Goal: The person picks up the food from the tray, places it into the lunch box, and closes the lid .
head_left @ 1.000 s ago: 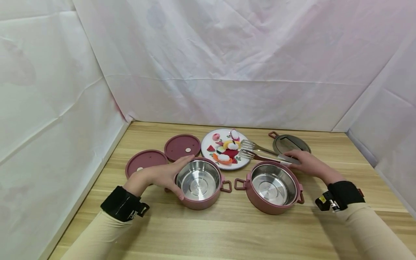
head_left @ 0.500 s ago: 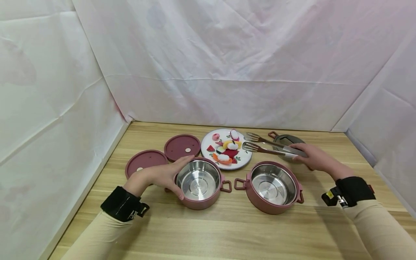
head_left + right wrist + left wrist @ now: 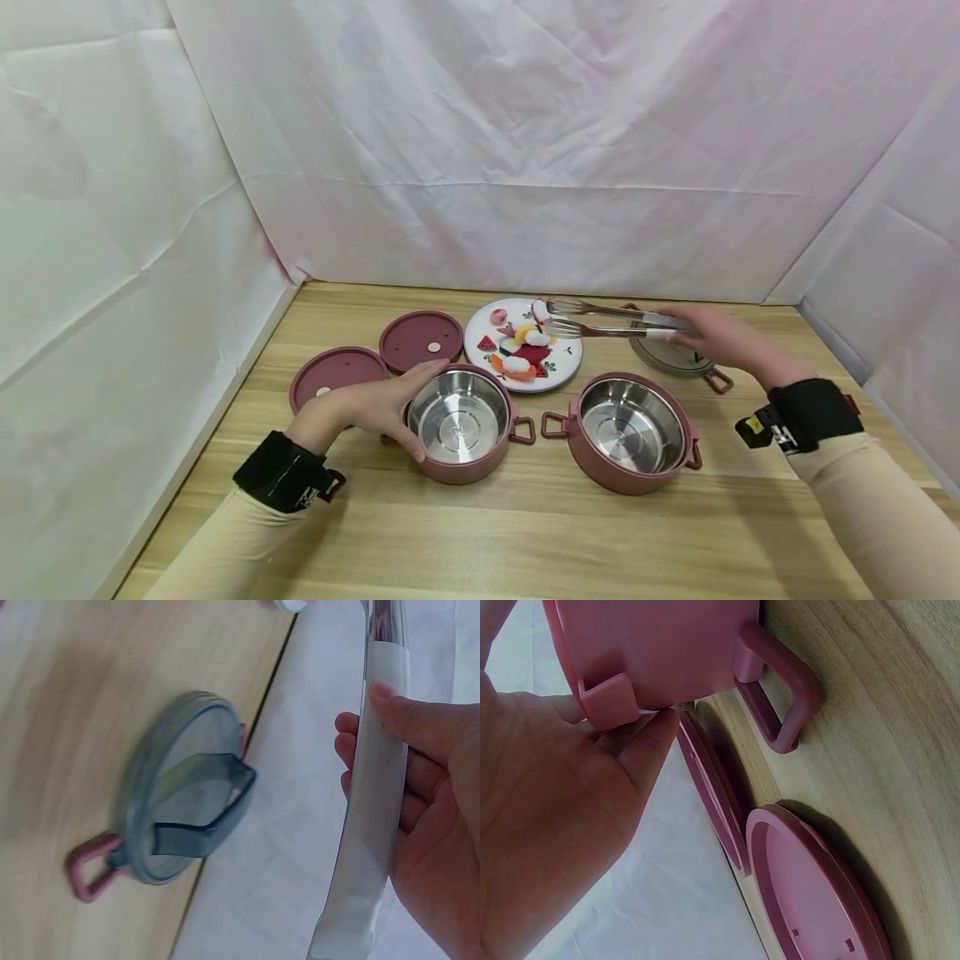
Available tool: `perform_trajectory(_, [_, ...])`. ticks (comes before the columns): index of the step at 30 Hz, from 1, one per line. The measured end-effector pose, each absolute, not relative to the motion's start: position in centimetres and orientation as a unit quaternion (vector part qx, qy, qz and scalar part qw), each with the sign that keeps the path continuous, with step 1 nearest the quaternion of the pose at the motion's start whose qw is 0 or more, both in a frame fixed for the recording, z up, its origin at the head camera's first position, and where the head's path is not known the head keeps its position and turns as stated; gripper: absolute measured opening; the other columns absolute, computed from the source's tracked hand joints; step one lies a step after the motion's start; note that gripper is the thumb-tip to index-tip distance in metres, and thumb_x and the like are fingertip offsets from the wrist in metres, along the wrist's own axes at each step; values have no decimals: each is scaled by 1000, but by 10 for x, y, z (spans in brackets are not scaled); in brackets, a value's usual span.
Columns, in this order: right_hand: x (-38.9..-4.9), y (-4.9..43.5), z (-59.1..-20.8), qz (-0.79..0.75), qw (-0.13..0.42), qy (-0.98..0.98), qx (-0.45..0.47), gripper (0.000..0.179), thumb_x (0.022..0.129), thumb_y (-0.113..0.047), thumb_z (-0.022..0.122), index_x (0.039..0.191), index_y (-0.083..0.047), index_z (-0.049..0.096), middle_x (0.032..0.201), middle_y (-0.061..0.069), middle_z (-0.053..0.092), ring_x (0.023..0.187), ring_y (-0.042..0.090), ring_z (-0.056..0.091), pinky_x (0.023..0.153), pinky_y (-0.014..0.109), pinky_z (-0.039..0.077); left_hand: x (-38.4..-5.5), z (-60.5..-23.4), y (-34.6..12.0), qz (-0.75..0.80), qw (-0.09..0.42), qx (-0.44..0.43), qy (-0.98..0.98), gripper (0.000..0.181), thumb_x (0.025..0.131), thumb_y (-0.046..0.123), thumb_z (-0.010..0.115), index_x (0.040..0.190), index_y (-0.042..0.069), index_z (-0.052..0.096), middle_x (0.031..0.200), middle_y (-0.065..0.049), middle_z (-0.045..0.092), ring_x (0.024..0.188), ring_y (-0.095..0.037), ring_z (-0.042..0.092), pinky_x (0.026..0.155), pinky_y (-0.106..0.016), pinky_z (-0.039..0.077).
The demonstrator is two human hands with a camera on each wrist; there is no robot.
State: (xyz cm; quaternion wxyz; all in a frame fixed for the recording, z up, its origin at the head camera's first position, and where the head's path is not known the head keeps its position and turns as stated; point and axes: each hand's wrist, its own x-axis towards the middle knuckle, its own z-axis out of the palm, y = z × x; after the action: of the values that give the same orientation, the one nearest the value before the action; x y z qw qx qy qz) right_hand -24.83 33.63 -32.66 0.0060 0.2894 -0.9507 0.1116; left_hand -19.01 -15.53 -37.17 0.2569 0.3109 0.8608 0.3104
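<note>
My left hand (image 3: 386, 406) grips the side of a pink pot (image 3: 480, 467) with a steel inside, thumb and fingers spread round its wall. In the left wrist view the fingers lie by a tab on the pot (image 3: 660, 652). My right hand (image 3: 723, 340) holds metal tongs (image 3: 607, 331) by the pale handle end, also seen as a pale handle (image 3: 375, 787) in the right wrist view. The two fork-like ends stand apart over the right side of a white patterned plate (image 3: 480, 358). Pieces of toy food (image 3: 516, 364) lie on that plate.
A second pink pot (image 3: 611, 477) stands right of the first, steel inside. Two dark pink lids (image 3: 408, 337) lie at the left. A grey-green lid (image 3: 187, 784) with pink side loops lies below my right hand. White cloth (image 3: 480, 225) walls the table's back and sides.
My right hand has lifted the tongs, first right, then up and back left, so their ends hover over the plate's right side. My left hand and both pots have stayed still.
</note>
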Motion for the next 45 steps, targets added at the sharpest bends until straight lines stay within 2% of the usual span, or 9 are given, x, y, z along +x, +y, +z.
perform_trajectory(5, [-253,325,-315,88,-2,-950,300,44,90,-5,63,129,11,51,124,35,56,113,49,51,92,65,45,-190,-372,-155,312,259,305,862,127,62,41,87,155,22,2,161,-12,1,143,-31,10,113,-61,23])
perform_trajectory(13, [-259,311,-307,53,-3,-949,310,47,89,-3,64,132,10,50,127,34,55,115,49,49,95,64,44,-191,-372,-155,305,252,316,862,129,62,41,87,155,14,2,161,-13,2,142,-31,11,113,-61,25])
perform_trajectory(22, [-267,304,-310,37,-15,-948,316,42,89,-2,64,128,9,54,120,32,59,109,45,55,89,60,49,-190,-371,-155,310,258,303,863,129,61,40,88,155,16,2,161,-12,3,142,-30,12,113,-61,25])
perform_trajectory(27, [-269,302,-311,41,-35,-949,311,42,89,-1,63,129,8,54,122,32,59,110,46,54,91,60,48,-190,-372,-155,314,261,297,863,129,60,41,88,154,20,3,161,-11,3,142,-30,12,113,-61,25])
perform_trajectory(31, [-270,302,-312,43,-48,-949,310,44,89,-1,63,131,7,53,124,32,58,112,46,53,92,61,48,-189,-372,-155,313,261,298,863,129,61,41,88,155,18,2,161,-11,3,142,-30,12,113,-61,25])
perform_trajectory(45, [-267,303,-308,31,-21,-949,313,39,89,-1,63,127,6,57,119,29,62,106,42,58,86,58,52,-191,-375,-155,309,254,312,862,129,62,41,87,154,15,1,161,-13,3,142,-31,14,113,-60,26])
